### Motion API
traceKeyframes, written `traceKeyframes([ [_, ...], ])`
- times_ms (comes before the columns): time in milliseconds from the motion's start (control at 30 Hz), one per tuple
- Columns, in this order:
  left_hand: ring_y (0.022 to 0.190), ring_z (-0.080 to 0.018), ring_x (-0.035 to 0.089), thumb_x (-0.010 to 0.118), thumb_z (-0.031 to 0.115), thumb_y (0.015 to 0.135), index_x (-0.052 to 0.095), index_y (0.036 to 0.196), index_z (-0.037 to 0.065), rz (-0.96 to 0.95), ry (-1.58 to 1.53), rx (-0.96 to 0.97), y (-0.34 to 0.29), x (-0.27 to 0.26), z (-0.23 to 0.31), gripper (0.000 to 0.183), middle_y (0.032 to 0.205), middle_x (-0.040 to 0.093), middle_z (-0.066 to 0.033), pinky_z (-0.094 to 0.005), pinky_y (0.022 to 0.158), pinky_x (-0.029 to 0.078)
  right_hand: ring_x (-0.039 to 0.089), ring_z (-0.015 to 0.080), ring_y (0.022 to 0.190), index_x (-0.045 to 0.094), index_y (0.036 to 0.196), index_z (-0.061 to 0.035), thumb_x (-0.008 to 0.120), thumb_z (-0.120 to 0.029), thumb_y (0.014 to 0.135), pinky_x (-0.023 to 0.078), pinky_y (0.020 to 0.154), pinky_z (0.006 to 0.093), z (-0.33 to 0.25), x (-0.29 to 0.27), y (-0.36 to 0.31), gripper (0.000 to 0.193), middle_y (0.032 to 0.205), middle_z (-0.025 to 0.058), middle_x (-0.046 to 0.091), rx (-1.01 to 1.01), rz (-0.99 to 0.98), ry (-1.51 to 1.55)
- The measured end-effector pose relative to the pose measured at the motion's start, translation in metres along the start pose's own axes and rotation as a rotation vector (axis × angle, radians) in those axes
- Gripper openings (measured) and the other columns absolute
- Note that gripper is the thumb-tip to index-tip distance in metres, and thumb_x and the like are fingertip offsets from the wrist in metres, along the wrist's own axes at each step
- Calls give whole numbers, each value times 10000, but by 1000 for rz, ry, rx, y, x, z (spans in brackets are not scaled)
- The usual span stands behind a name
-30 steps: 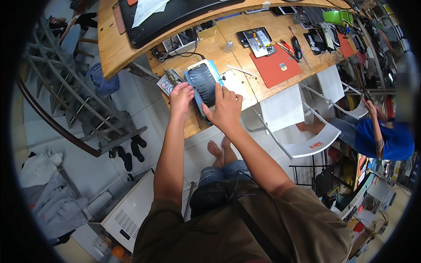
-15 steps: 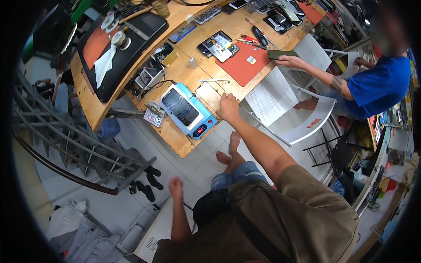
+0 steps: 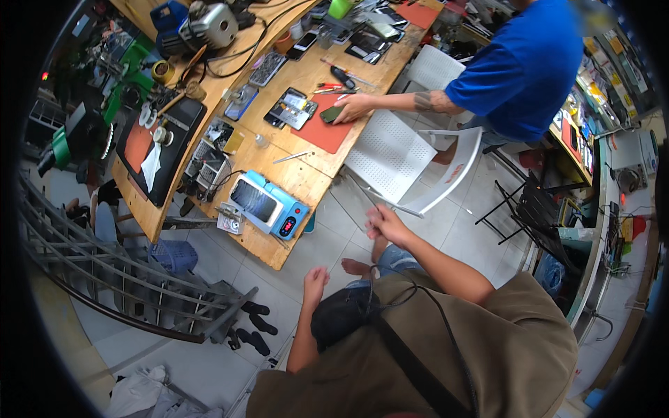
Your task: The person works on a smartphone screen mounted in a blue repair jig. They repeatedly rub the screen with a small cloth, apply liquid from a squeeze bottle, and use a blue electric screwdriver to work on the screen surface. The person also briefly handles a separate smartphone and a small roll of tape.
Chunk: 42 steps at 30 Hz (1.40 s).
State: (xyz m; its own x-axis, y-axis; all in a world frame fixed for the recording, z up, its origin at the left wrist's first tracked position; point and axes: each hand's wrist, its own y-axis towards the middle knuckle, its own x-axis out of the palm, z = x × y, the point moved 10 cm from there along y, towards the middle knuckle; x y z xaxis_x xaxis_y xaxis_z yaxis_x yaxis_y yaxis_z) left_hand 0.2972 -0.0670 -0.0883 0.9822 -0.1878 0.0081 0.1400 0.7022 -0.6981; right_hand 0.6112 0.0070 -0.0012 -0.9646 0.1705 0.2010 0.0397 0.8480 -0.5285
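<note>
Can see red lit digits (image 3: 287,226) on small dark display (image 3: 288,230) of blue device (image 3: 277,191); can also notice red lettering (image 3: 454,172), too small for reading, on backrest (image 3: 468,157) of white chair (image 3: 390,150).

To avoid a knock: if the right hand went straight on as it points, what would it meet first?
Probably the right hand would meet the edge of the wooden workbench, beside the white perforated chair. Depth is unclear: it might pass above, or touch the chair first.
</note>
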Motion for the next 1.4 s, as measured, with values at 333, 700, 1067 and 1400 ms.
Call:
traceKeyframes([
  [333,790,-213,708,555,229,1047,504,1219,38,-197,-244,52,44,221,28,263,1000,662,-124,-363,695,604,663,164,779,503,1314,49,580,-23,893,539,684,276,6,-103,-64,434,917,73,675,-102,-197,-488],
  [700,619,-127,583,532,90,1006,609,1063,16,171,-291,38,84,353,155,121,828,613,-50,-240,578,513,621,105,702,644,1123,24,549,12,898,521,661,256,-56,-495,-68,245,829,68,687,-68,329,-374],
  [1067,691,-120,600,600,122,1020,648,1058,-12,138,-462,35,362,452,186,147,838,637,-42,-217,610,530,542,83,681,631,1043,12,586,-6,938,469,632,241,-83,-539,-32,116,761,7,607,61,212,-396],
  [1400,782,-159,580,497,189,1074,588,994,37,405,-631,87,471,408,191,195,881,569,-21,-287,778,578,702,304,761,716,1024,-75,655,-185,867,543,684,404,-45,-655,-21,201,825,146,704,261,349,-886],
])
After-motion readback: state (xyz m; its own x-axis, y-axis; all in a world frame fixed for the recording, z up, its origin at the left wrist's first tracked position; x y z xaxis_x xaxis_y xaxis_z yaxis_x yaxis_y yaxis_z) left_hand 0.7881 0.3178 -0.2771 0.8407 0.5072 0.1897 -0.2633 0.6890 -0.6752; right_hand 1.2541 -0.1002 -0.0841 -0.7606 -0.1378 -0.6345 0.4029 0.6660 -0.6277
